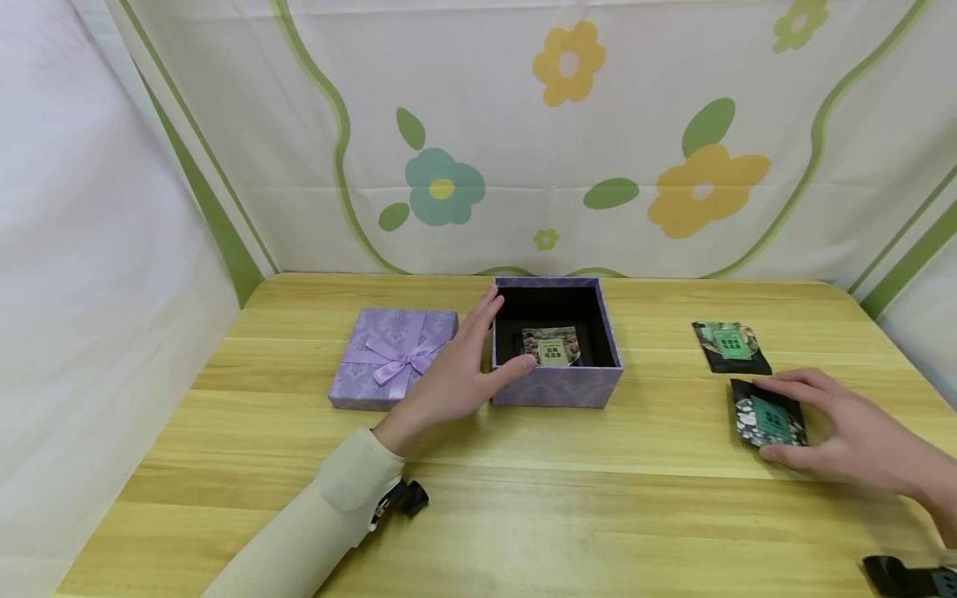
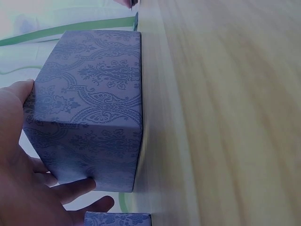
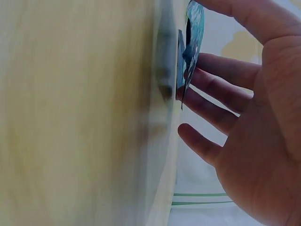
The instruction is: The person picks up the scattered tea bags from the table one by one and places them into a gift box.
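An open purple patterned gift box [image 1: 555,388] with a black inside stands at the back middle. One tea sachet [image 1: 552,347] with a pale green label lies in it. My left hand [image 1: 462,365] rests against the box's left wall, fingers extended, the thumb at the front rim. In the left wrist view, fingertips [image 2: 89,182] touch the side wall. On the right, my right hand [image 1: 845,432] pinches a dark tea sachet [image 1: 770,418] with a teal label between thumb and fingers. The right wrist view has this sachet [image 3: 195,42] edge-on and bowed, close over the table.
The purple lid [image 1: 359,386] with a ribbon bow lies left of the box, partly behind the left hand. Another tea sachet [image 1: 731,345] with a green label lies flat beyond the right hand. A flowered white curtain [image 1: 516,124] hangs behind the wooden table [image 1: 568,515].
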`<action>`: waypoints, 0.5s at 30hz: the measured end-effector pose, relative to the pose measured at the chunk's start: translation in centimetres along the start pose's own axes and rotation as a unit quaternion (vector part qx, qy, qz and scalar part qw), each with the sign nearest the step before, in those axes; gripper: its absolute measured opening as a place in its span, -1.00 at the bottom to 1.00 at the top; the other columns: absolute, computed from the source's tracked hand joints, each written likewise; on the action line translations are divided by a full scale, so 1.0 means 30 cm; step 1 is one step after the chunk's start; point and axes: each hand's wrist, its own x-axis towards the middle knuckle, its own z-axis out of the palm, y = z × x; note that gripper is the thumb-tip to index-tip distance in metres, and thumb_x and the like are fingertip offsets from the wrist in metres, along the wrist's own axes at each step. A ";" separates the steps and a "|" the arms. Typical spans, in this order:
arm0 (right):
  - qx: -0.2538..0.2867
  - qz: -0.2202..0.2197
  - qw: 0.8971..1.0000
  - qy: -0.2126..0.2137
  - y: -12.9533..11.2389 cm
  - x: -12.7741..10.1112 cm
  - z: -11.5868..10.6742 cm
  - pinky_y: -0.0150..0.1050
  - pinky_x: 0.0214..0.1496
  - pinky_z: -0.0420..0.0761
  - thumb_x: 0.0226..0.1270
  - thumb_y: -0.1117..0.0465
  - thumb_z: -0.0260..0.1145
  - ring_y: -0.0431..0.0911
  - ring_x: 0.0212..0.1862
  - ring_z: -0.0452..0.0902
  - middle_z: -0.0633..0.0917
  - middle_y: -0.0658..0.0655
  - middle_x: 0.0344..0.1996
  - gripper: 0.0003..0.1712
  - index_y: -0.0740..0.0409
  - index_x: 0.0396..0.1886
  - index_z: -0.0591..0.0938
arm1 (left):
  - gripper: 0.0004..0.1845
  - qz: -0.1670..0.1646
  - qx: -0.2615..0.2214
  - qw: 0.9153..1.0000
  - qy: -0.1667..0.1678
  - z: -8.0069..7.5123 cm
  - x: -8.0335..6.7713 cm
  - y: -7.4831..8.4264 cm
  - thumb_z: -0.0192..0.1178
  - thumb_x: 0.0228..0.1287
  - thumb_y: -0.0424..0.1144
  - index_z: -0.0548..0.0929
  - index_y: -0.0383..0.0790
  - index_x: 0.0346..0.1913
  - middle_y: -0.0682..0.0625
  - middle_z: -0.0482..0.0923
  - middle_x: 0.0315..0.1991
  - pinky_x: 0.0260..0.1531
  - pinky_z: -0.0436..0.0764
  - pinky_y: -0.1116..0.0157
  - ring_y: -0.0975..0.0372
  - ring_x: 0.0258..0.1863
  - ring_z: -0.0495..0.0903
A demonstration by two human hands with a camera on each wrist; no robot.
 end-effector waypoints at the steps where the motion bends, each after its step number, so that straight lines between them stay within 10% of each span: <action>1: 0.001 -0.002 1.000 0.005 -0.005 0.001 -0.001 0.43 0.20 0.33 0.12 -0.12 0.69 0.50 0.34 0.32 0.34 0.39 0.46 0.05 0.13 0.56 0.47 | 0.05 -0.001 0.000 1.000 -0.001 0.000 0.001 0.000 0.10 0.39 0.52 -0.18 0.35 0.74 0.45 -0.40 0.74 0.53 0.27 -0.34 0.01 0.73 0.05; 15: 0.030 -0.031 0.999 0.014 -0.116 0.064 -0.047 0.36 0.20 0.34 0.18 -0.05 0.68 0.38 0.39 0.32 0.36 0.27 0.47 -0.01 0.01 0.57 0.47 | 0.06 0.001 -0.001 1.000 -0.003 -0.003 0.001 0.002 0.10 0.40 0.51 -0.16 0.28 0.75 0.47 -0.40 0.73 0.52 0.28 -0.34 0.02 0.73 0.04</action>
